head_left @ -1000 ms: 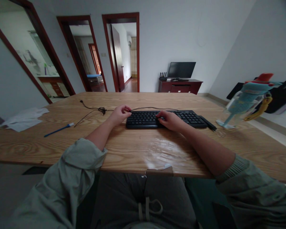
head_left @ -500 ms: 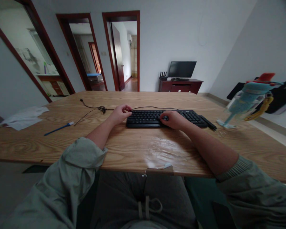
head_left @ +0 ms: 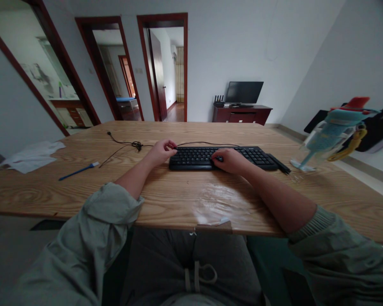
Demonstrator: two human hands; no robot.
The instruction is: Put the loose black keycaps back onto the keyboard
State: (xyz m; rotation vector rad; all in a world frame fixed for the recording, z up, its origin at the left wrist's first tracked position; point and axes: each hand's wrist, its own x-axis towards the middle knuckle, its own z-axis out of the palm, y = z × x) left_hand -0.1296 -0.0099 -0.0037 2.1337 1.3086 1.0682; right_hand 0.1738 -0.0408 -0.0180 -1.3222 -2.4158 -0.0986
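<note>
A black keyboard [head_left: 193, 158] lies flat on the wooden table in front of me. My left hand [head_left: 162, 152] is at its upper left corner, with curled fingers and thumb closed on that edge. Over the keys right of the middle is my right hand [head_left: 230, 160], its fingers curled in and thumb near the index finger. Whatever is between those fingertips, if anything, is too small and dark to name. The keyboard's thin black cable [head_left: 204, 143] runs behind it and ends in a tied bundle [head_left: 136, 145] to the left of my left hand.
A blue brush [head_left: 79, 171] with a pale tip lies on the left of the wooden table [head_left: 166, 199], near a white cloth [head_left: 32, 156]. Right of the keyboard are a slim black piece [head_left: 279, 163] and a tall blue bottle [head_left: 333, 131] with a red lid and yellow strap.
My right hand has shifted slightly left over the keys. The left hand and the keyboard stay where they were.
</note>
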